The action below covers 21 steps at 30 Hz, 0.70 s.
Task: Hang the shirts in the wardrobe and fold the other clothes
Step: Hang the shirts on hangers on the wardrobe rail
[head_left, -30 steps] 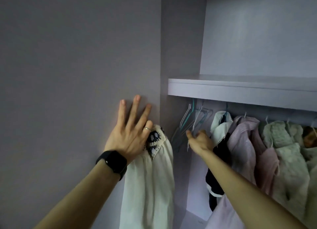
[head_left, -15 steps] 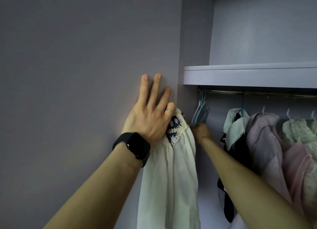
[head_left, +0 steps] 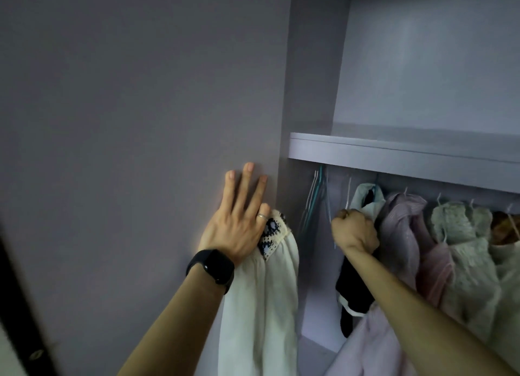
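Cream shirt (head_left: 261,305) (crinkled) hangs under flat left hand (head_left: 239,226)

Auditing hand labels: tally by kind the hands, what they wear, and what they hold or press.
Hands: 2, left hand and right hand
Black watch: 1, on the left wrist
Ring: 1, on the left hand
Cream shirt: 1, pressed under the flat left hand
Hanger: 1, gripped in the right fist
Total: 6

My left hand (head_left: 239,223) lies flat, fingers straight and spread, arm stretched up — my right hand (head_left: 355,230) is curled tight round a wire hanger (head_left: 348,192), knuckles toward me.
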### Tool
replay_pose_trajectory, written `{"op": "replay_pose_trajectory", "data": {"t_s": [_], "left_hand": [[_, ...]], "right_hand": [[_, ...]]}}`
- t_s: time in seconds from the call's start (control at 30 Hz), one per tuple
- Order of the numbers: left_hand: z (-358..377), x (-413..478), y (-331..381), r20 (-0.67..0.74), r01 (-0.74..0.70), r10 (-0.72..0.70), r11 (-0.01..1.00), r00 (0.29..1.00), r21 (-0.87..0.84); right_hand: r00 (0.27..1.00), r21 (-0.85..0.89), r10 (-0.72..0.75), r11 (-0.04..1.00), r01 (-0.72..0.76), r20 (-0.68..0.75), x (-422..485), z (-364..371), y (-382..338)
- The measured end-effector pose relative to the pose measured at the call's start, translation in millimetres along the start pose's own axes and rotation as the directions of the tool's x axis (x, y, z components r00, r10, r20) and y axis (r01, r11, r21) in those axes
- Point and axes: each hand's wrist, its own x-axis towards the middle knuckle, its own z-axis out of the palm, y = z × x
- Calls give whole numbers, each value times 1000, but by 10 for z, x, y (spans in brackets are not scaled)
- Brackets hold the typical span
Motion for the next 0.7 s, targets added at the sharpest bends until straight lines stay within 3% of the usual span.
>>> {"op": "replay_pose_trajectory", "data": {"t_s": [0.13,0.2,0.27,0.37,0.43,0.5,0.57,0.7], "left_hand": [[-27,14,-7,97,-33,45,992,994,-123],[-119,26,-44,232,-4,48,983,972,-184],[-273,53,-68,274,17,36,982,961,-189],[-398,10,80,370,100,47,924,928,-368],[-567,-98,229,470,199,125,789,874,-581],[-695,-259,423,459,272,224,560,860,-783],[-772,-430,629,411,287,248,416,877,-863],[-985,-741,999,194,80,344,320,918,-944]], "right_hand": [[998,-33,-34,999,35,49,-593,-374,342],[996,15,-22,1000,20,85,-941,-600,561],[991,51,-10,999,3,137,-1277,-913,753],[976,122,-28,993,1,214,-1747,-1352,1068],[972,225,-77,974,26,224,-2059,-1657,1195],[970,315,-132,947,62,206,-2291,-1963,1242],[944,366,-108,930,-13,310,-2411,-2172,1262],[864,429,-31,877,-218,503,-2569,-2461,1465]]}}
